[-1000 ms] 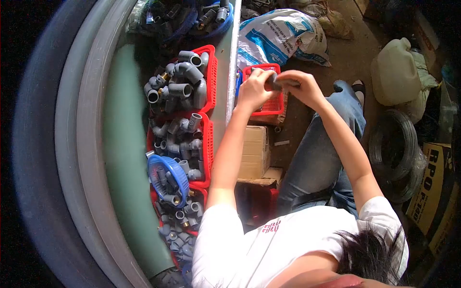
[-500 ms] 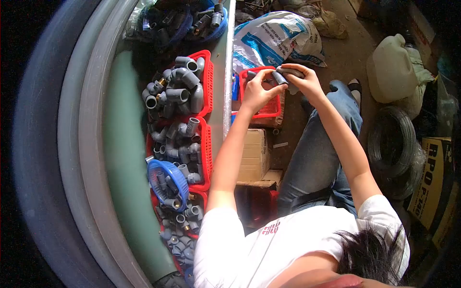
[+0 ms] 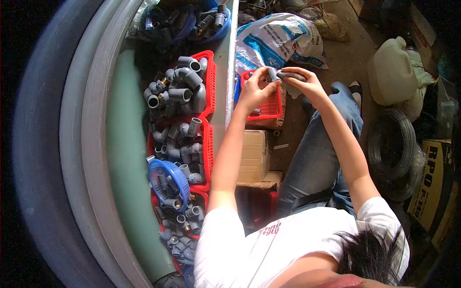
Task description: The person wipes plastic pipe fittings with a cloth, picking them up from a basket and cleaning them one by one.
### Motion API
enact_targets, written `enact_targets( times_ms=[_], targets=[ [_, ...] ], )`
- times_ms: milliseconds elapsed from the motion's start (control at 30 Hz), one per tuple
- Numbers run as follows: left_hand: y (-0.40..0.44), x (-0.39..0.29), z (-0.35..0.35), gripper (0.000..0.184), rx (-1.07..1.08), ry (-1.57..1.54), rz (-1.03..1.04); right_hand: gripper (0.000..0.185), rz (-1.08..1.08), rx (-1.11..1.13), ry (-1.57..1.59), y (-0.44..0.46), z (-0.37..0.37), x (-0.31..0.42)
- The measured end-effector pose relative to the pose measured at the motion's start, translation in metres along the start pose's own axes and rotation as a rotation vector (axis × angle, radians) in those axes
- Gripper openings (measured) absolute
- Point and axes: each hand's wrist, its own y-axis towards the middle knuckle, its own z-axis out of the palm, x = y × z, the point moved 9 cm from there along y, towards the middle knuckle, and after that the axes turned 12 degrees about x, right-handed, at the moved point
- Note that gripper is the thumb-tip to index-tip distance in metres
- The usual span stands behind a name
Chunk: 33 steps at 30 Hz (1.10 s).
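Observation:
My left hand (image 3: 254, 91) grips a short grey plastic pipe fitting (image 3: 273, 74) between thumb and fingers. Close beside it, my right hand (image 3: 307, 84) is closed on a grey-brown wad (image 3: 291, 76) that looks like a rag, its near end against the fitting. Both hands are held over a small red basket (image 3: 269, 104), where a few grey fittings (image 3: 256, 112) lie inside. Part of the basket is hidden by my left hand.
Red baskets (image 3: 210, 91) full of grey fittings line the shelf at left, with a blue basket (image 3: 168, 180) on top. A cardboard box (image 3: 254, 151) stands below the hands. A white sack (image 3: 273, 41), a jug (image 3: 394, 72) and a wire coil (image 3: 391, 141) surround the floor.
The fitting has turned from a slanted position to a more upright one in my left hand. My right hand's wad has shifted slightly against it, and the view has moved a little.

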Motion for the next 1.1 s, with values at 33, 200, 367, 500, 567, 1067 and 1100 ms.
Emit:
enact_targets(
  times_ms=[33,200,367,500,567,1067,1100],
  targets=[
    [-0.002,-0.001,0.006,0.067,0.038,-0.04,-0.01,0.034,-0.015,-0.029,0.005,-0.001,-0.003,0.0],
    [-0.002,-0.008,0.013,0.067,0.071,0.018,-0.044,0.034,-0.044,-0.04,-0.01,-0.001,-0.005,0.004],
    [-0.002,0.018,0.0,0.066,0.007,0.053,-0.067,0.034,-0.009,0.03,-0.031,-0.003,0.002,0.001],
    [-0.003,0.002,0.021,0.066,0.129,-0.057,-0.072,0.033,-0.018,-0.05,-0.047,-0.002,-0.004,0.003],
    [-0.004,-0.01,0.013,0.066,0.045,0.074,-0.074,0.034,-0.015,-0.067,-0.043,0.0,-0.007,0.001],
    [-0.004,-0.003,-0.013,0.059,-0.085,0.331,-0.066,0.031,0.008,0.055,-0.055,0.001,0.008,0.001],
    [-0.005,-0.005,-0.013,0.059,-0.083,0.339,-0.068,0.03,0.006,0.06,-0.06,0.001,0.009,0.001]
  ],
)
